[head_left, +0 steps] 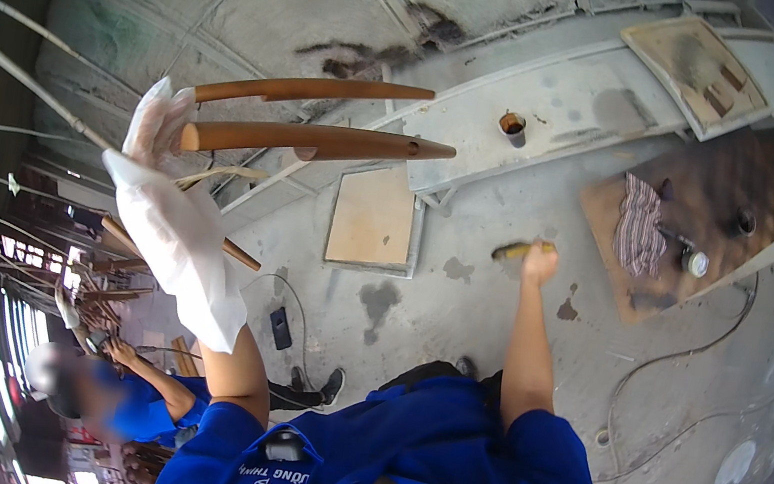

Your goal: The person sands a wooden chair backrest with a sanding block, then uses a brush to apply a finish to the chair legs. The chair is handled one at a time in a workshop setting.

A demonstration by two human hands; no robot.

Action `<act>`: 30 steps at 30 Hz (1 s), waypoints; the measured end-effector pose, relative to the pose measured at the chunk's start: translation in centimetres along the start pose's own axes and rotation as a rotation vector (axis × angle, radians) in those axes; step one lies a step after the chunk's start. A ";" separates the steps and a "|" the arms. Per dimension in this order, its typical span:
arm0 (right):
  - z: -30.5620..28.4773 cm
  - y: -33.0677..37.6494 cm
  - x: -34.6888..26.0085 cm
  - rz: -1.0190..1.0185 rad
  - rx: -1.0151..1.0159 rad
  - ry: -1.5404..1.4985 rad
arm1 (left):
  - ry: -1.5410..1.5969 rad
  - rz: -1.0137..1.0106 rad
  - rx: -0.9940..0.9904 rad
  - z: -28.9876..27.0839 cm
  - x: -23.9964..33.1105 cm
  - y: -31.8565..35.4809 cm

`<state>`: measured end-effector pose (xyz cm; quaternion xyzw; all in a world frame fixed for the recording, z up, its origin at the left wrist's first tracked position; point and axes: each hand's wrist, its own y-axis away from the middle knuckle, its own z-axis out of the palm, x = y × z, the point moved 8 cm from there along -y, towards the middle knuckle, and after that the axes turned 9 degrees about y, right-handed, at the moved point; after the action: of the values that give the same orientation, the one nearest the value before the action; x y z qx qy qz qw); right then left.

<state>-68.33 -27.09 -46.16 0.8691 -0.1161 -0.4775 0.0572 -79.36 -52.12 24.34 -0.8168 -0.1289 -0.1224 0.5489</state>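
Note:
Up at the left, my left hand [159, 133] wears a loose white plastic bag or glove that reaches down the forearm. Its fingers are closed on two tapered brown wooden pieces [337, 142], shaped like chair legs, which point to the right. Under the plastic, the exact grip is hidden. Away to the right, my bare right hand [539, 263] is closed round what looks like a paintbrush [511, 252] with a yellowish handle and a dark end. The brush is apart from the wood, over the grey floor.
A pale bench [571, 104] bears a cup of brown liquid [513, 127] and a framed board [694, 76]. On a brown panel [604, 211] lie a striped cloth [640, 227] and a small can [695, 261]. A hose [624, 386] crosses the floor. A co-worker [153, 408] stands at left.

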 end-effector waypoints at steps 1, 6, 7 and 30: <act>0.3 0.3 1.6 0.040 -0.090 -0.194 | 0.101 -0.088 0.020 -0.5 -1.6 -0.2; -4.6 6.0 0.8 0.016 -0.429 -0.562 | 0.032 0.065 0.092 -6.5 -6.0 -0.9; -6.0 7.3 0.5 0.044 -0.424 -0.565 | 0.084 0.001 0.324 -8.9 -8.5 -0.8; -12.3 32.6 1.6 0.123 -0.556 -0.414 | 1.033 -0.438 -0.419 -10.2 -29.4 -9.7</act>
<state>-61.94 -59.16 -34.03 0.6966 -0.0431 -0.6524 0.2954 -110.89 -60.32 26.44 -0.6969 0.0162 -0.6368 0.3296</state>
